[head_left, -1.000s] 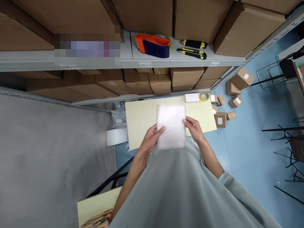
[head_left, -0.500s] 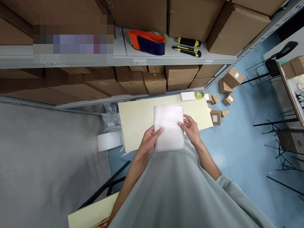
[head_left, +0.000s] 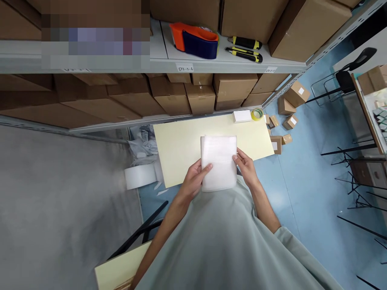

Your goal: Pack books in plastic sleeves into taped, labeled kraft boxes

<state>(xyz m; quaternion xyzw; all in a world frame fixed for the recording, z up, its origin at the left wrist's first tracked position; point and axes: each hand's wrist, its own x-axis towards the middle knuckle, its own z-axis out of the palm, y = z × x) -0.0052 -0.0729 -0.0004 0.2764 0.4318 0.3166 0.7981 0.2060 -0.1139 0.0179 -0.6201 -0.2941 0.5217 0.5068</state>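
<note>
A white rectangular packet, which looks like folded foam wrap [head_left: 219, 163], is held in front of my body, above the near edge of the pale yellow table [head_left: 178, 149]. My left hand [head_left: 195, 175] grips its left side, thumb on top and fingers beneath. On the right side my right hand [head_left: 244, 163] pinches the edge with its thumb on the upper face. The packet's underside and whatever lies inside are hidden. A white box [head_left: 242, 116] and a roll of yellow tape [head_left: 256, 114] rest at the table's far right corner.
Ahead stands a shelf [head_left: 136, 63] with cardboard boxes, an orange and blue holder [head_left: 196, 42] and several utility knives [head_left: 245, 49]. A white foam roll [head_left: 140, 176] is left of the table. Small cartons [head_left: 290, 122] lie on the blue floor. A black chair [head_left: 347, 78] stands right.
The view has shifted slightly, so the shelf appears higher. A folded layer now shows along the packet's left edge. Both hands keep their hold on it.
</note>
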